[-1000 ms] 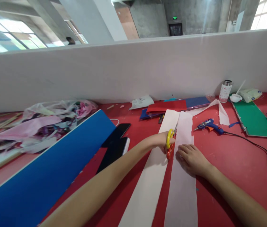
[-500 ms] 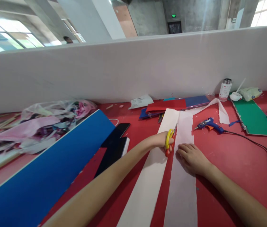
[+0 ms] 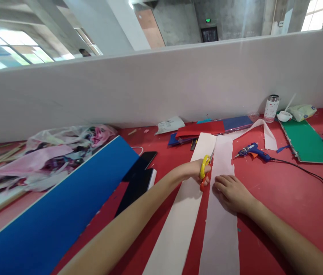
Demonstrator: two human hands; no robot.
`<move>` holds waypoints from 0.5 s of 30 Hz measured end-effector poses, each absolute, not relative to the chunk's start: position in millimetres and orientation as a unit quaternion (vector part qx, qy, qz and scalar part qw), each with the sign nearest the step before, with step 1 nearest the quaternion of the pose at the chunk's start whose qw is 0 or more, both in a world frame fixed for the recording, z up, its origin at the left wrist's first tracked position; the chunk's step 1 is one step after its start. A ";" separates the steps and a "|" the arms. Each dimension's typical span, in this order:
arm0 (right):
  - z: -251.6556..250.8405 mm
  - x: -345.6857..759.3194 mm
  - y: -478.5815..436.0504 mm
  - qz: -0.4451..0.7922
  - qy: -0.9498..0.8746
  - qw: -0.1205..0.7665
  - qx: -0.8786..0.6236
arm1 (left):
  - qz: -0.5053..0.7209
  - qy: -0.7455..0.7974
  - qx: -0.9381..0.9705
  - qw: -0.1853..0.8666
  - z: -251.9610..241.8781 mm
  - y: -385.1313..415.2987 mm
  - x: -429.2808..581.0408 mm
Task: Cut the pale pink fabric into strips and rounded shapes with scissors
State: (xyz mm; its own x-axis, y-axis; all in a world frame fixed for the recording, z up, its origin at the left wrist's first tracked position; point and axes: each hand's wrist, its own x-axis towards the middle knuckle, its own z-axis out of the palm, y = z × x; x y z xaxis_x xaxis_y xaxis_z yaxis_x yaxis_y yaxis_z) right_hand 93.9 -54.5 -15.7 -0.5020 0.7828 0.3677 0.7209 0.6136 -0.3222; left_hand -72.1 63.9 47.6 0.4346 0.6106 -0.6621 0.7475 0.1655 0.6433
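My left hand (image 3: pixel 193 170) grips yellow-and-orange scissors (image 3: pixel 205 171), blades pointing away from me into a long white sheet. The sheet is split lengthwise into a left strip (image 3: pixel 183 217) and a right strip (image 3: pixel 221 229), with red table (image 3: pixel 278 191) showing between them. My right hand (image 3: pixel 231 192) lies flat on the right strip, fingers stretched out, just right of the scissors.
A blue glue gun (image 3: pixel 253 151) with a black cord (image 3: pixel 316 179) lies to the right. A green board (image 3: pixel 306 143), a can (image 3: pixel 272 109), stacked red and blue sheets (image 3: pixel 213 126), two dark phones (image 3: pixel 140 173), a long blue board (image 3: pixel 58 214) and a plastic bag of scraps (image 3: pixel 52 156) surround the sheet. A white partition (image 3: pixel 150 88) backs the table.
The scissor handles have closed together since a second ago. Both hands stay in nearly the same place on the sheet.
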 end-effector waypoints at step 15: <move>-14.7 95.6 -55.1 0.063 -0.866 0.239 -0.436 | -0.076 0.514 0.667 0.535 48.7 81.0 -63.4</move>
State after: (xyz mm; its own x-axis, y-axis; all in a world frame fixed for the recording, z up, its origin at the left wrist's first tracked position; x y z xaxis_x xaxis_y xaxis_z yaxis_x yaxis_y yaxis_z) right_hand 95.6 -55.1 -14.7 -0.5062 0.7844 0.3584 0.7243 0.6122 -0.3171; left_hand -63.4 81.0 48.7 0.4612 0.6040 -0.6500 0.7655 0.0995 0.6356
